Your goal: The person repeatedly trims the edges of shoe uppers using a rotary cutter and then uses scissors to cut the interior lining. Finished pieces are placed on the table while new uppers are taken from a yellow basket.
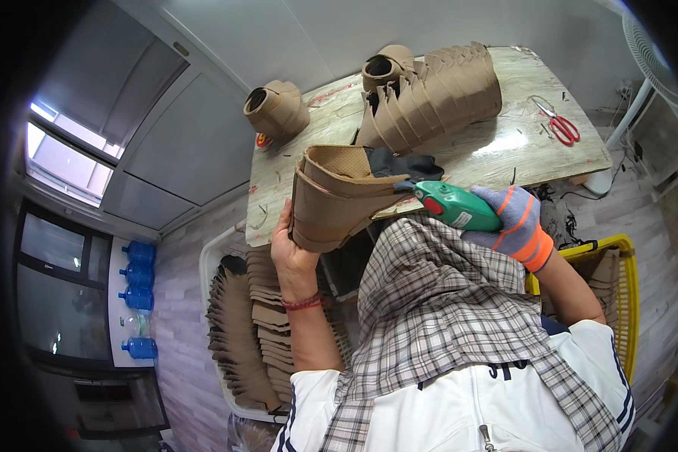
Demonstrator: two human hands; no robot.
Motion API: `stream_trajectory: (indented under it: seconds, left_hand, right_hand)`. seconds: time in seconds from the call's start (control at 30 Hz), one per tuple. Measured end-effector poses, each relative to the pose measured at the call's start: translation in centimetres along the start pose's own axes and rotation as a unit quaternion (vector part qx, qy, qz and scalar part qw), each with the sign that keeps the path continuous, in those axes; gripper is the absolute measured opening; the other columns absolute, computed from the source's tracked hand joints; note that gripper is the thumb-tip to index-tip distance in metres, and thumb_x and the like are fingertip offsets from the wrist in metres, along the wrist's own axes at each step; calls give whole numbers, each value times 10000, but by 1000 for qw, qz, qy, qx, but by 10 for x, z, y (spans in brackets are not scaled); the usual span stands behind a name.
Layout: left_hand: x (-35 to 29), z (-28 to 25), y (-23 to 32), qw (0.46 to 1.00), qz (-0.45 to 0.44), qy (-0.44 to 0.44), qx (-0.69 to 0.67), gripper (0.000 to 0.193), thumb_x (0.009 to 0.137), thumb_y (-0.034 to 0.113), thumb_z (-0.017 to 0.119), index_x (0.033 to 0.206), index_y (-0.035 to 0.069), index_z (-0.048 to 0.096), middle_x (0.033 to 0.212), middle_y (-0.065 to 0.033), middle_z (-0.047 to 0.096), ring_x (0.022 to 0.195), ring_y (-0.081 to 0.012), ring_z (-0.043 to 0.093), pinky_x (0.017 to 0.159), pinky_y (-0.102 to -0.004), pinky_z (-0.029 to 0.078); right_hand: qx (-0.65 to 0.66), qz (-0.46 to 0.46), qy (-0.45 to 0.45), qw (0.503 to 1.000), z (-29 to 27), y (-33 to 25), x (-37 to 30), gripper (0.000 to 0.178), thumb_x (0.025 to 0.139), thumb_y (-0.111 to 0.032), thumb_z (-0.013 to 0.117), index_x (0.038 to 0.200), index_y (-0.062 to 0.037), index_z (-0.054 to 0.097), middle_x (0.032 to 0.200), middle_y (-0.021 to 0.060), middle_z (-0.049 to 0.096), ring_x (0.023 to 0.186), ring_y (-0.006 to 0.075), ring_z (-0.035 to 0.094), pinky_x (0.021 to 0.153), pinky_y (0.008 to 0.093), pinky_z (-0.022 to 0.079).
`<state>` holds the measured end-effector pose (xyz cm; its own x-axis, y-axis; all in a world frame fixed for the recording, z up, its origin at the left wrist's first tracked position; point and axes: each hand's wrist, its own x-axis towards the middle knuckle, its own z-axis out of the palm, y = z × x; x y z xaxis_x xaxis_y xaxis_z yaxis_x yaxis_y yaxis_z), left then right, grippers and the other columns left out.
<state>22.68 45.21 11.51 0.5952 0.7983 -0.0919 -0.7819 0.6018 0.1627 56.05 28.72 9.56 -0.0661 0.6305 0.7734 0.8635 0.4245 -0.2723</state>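
Brown upper (328, 207) | left grip (294, 252) clasps it | right grip (514, 226) around green tool (459, 207) | shirt lettering (508, 370) half-covered

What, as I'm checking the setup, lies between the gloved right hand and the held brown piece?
The head view shows the green tool, gripped by the right hand, its dark tip at the brown piece.

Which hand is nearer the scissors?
Right. The right hand, gripping the green tool, is below and slightly left of the scissors in the picture; the left hand, holding the brown piece, is much farther left.
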Motion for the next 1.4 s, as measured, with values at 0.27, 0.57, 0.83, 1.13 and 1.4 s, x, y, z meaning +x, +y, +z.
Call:
stream_trajectory:
  seconds: [0.27,0.57,0.83,1.13,1.4]
  left_hand:
    - [1,5,-22,998,37,10,42,364,1000,189,444,1273,-41,517,1297,-208,555,1200,-327,534,1047,-489,400]
    - [-44,11,2,901,232,-20,366,447,944,291,538,1312,38,531,1404,-151,472,1272,-320,466,1051,-494,390]
    - [-13,16,84,484,219,114,839,406,851,189,671,1155,-63,579,1210,-170,575,1133,-308,548,936,-415,448]
    - [48,-57,124,-9,226,67,972,248,761,130,710,903,-54,624,948,-213,565,903,-392,538,827,-453,424]
    - [19,3,142,307,182,112,927,295,865,138,646,1120,-12,645,1064,-124,675,915,-247,643,816,-360,485]
  right_hand:
    - [57,34,-7,998,2,-21,13,559,591,-394,872,1013,-79,683,722,111,652,602,286,623,558,335,497]
    - [241,186,-88,949,3,-34,4,512,669,-447,815,1034,-114,681,774,141,668,720,319,655,644,364,530]
    - [193,268,-83,940,-20,-23,-20,553,698,-496,786,1048,-83,670,761,151,672,698,321,665,653,365,538]
    - [157,307,-130,930,-15,-12,-30,601,724,-529,756,1100,-71,655,807,156,687,757,290,689,701,335,544]
    - [135,320,-127,929,-15,3,-31,617,712,-548,757,1091,-71,660,806,150,684,761,292,684,709,334,538]
